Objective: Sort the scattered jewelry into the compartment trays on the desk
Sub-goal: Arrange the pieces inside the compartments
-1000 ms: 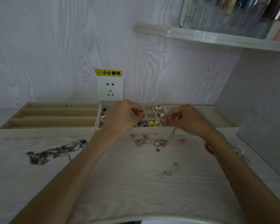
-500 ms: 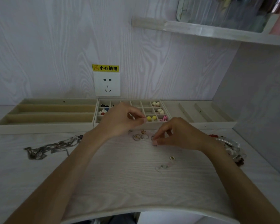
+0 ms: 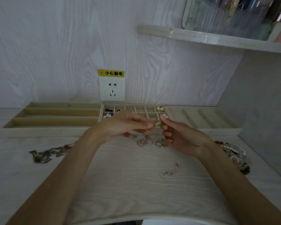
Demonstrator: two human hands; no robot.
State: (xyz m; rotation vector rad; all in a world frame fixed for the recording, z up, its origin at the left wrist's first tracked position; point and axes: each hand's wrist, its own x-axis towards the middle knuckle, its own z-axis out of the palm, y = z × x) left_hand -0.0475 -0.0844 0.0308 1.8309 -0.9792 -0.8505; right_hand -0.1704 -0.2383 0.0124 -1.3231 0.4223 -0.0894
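Over the small-compartment tray (image 3: 169,116), the right hand (image 3: 182,137) pinches a tiny piece too small to identify while the left hand (image 3: 123,125) hovers, fingers relaxed and apart; best lowered into a cell before release, with loose rings (image 3: 144,142) waiting on the counter (image 3: 120,176).

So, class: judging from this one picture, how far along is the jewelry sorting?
Partly done. The small-compartment tray already holds some small pieces, such as cream hearts. In hand: the right hand pinches a small piece beside the left hand; what it is I cannot tell. Left: rings, chains and bracelets on the desk; the long-slot tray looks unfilled.
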